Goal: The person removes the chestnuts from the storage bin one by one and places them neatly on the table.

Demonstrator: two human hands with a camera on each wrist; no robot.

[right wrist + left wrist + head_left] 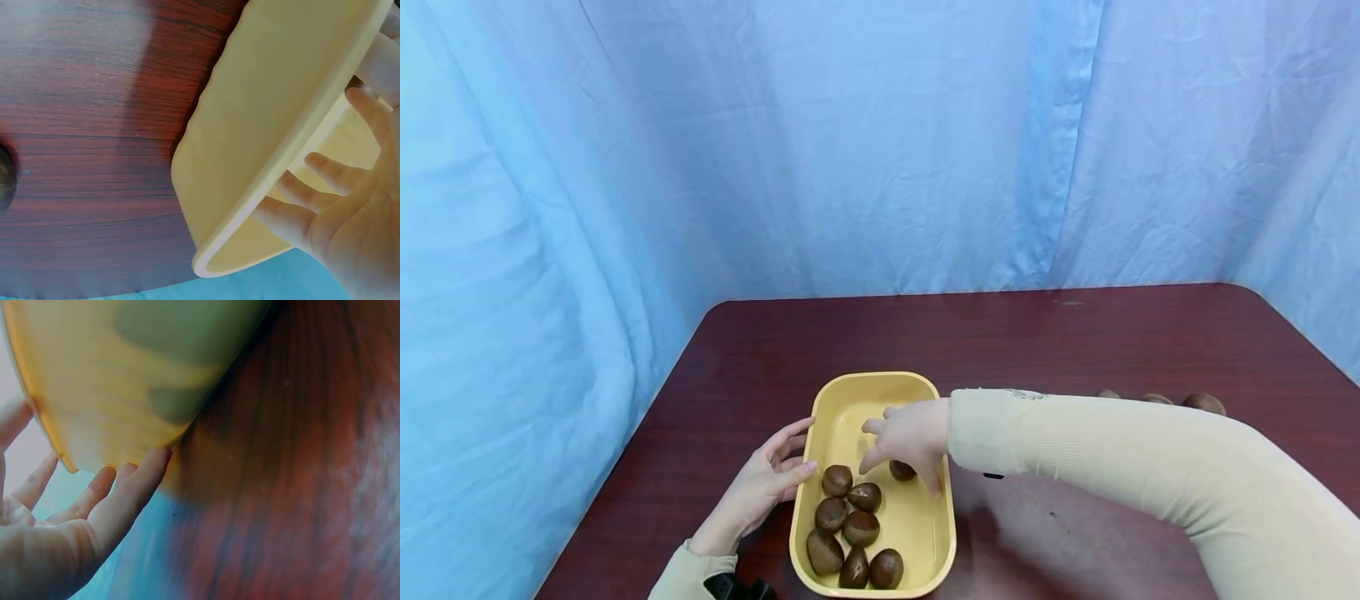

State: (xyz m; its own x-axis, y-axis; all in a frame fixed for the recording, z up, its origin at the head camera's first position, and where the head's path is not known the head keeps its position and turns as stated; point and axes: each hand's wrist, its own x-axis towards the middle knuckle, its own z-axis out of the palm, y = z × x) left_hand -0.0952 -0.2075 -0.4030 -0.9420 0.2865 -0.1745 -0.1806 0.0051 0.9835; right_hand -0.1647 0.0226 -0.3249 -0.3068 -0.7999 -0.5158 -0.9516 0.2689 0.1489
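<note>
A yellow plastic tray [931, 575] stands on the table with several brown chestnuts [861, 528] gathered in its near left part. My left hand [769, 481] is at the tray's left side, its loosely extended fingertips touching the outer wall and rim. In the left wrist view the fingers [128, 500] lie against that wall. My right hand [906, 439] reaches in over the right rim, palm down with its fingers spread. Close under it is a single chestnut [902, 472], partly covered by the hand. The right wrist view shows the spread fingers [337, 172] inside the rim, gripping nothing.
On the dark red table [1000, 333], a few more chestnuts [1204, 404] lie at the right, partly behind the right sleeve [1112, 442]. Blue curtains [880, 150] hang behind the table and at its sides.
</note>
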